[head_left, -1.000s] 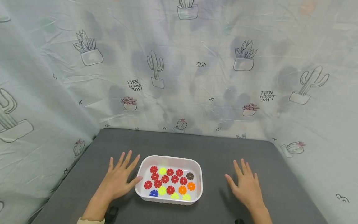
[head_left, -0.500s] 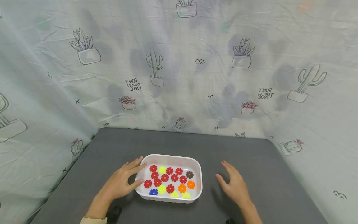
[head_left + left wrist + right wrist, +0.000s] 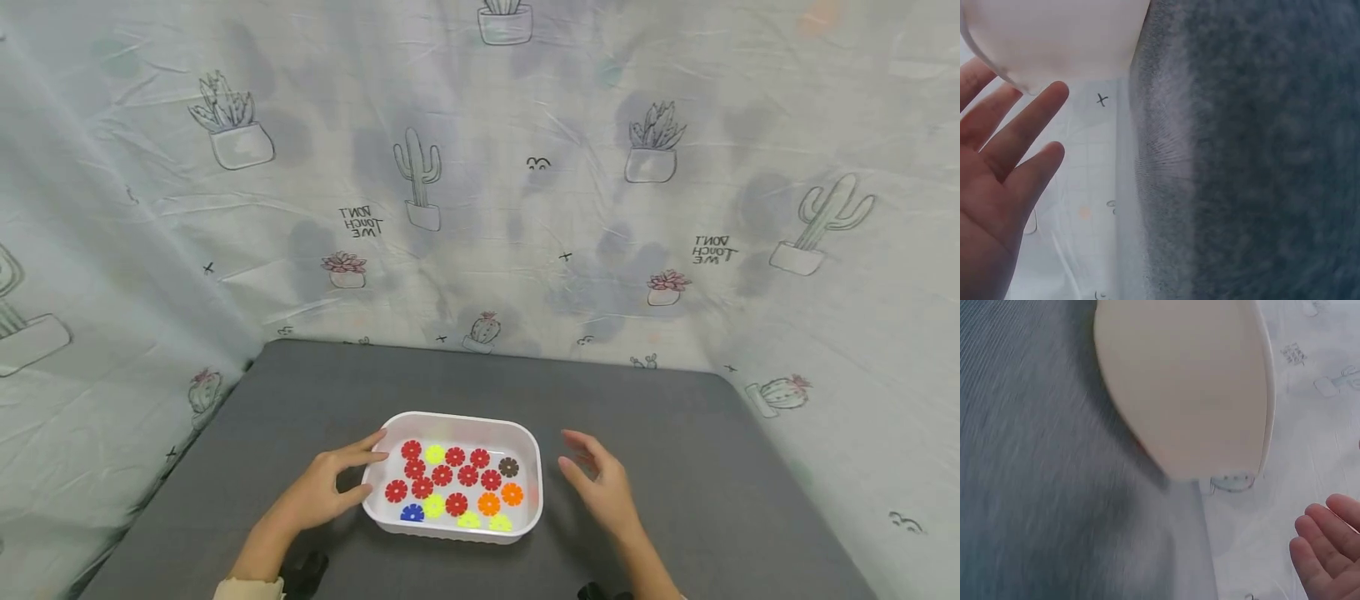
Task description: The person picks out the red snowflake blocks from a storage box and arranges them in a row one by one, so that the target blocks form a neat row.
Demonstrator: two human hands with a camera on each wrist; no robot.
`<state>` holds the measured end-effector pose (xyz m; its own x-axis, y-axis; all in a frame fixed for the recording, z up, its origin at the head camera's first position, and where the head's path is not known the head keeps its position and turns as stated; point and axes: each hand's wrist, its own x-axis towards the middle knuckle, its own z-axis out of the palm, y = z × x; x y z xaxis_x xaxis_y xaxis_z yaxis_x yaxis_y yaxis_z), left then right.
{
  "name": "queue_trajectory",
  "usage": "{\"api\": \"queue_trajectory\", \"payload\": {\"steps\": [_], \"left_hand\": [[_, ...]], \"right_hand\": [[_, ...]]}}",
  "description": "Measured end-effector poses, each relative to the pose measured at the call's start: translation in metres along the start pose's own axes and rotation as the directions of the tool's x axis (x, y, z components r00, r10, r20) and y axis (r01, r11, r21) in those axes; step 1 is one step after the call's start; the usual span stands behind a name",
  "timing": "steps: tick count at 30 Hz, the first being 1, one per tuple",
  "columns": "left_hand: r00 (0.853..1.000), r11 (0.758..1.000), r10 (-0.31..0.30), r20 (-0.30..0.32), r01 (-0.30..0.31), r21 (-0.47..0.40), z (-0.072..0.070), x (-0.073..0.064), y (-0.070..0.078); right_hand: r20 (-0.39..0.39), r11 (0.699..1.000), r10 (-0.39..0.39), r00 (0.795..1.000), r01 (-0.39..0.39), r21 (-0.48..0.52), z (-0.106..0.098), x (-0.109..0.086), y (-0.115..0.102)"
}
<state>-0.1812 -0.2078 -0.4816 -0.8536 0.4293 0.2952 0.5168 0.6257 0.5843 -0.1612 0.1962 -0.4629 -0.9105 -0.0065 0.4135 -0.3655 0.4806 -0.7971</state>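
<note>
A white rectangular plastic tray (image 3: 462, 418) sits on the grey table, holding flat notched discs. Most of these are red (image 3: 457, 504); a few yellow discs (image 3: 433, 506), two orange discs (image 3: 489, 503), a blue disc (image 3: 412, 512) and a brown disc (image 3: 508, 467) lie among them. At the tray's left end is my left hand (image 3: 322, 487), fingertips right at the rim and thumb near the front corner. Its fingers are extended in the left wrist view. My right hand (image 3: 606, 492) hovers to the tray's right, a gap between them, its fingers loosely bent and holding nothing.
The grey tabletop (image 3: 645, 417) extends around the tray on every side. Behind and beside it hangs a pale curtain (image 3: 480, 250) printed with cacti and potted plants. A dark strap (image 3: 303, 575) shows under the left wrist.
Both hands have come inward toward the tray. The left fingers, spread before, have reached its left rim; the right hand has shifted left. Tray and discs stay in place.
</note>
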Motion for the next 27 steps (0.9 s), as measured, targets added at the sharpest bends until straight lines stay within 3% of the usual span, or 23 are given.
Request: {"api": "queue_trajectory", "payload": {"steps": [7,18,22,27], "left_hand": [[0.999,0.999,0.042,-0.033,-0.042,0.008,0.002,-0.001,-0.002],[1.0,1.0,0.015,-0.025,-0.015,-0.011,0.001,0.002,-0.001],[1.0,1.0,0.014,-0.023,-0.014,-0.022,0.002,0.002,0.0],[1.0,0.999,-0.009,-0.01,0.009,-0.038,0.002,0.001,0.001]], "right_hand": [[0.039,0.982,0.077,0.996,-0.083,0.171,0.016,0.009,-0.013],[0.132,0.965,0.113,0.985,-0.14,0.222,0.052,0.025,-0.03],[0.182,0.959,0.129,0.975,-0.169,0.228,0.056,0.029,-0.055],[0.234,0.952,0.139,0.962,-0.195,0.238,0.072,0.035,-0.045]]}}
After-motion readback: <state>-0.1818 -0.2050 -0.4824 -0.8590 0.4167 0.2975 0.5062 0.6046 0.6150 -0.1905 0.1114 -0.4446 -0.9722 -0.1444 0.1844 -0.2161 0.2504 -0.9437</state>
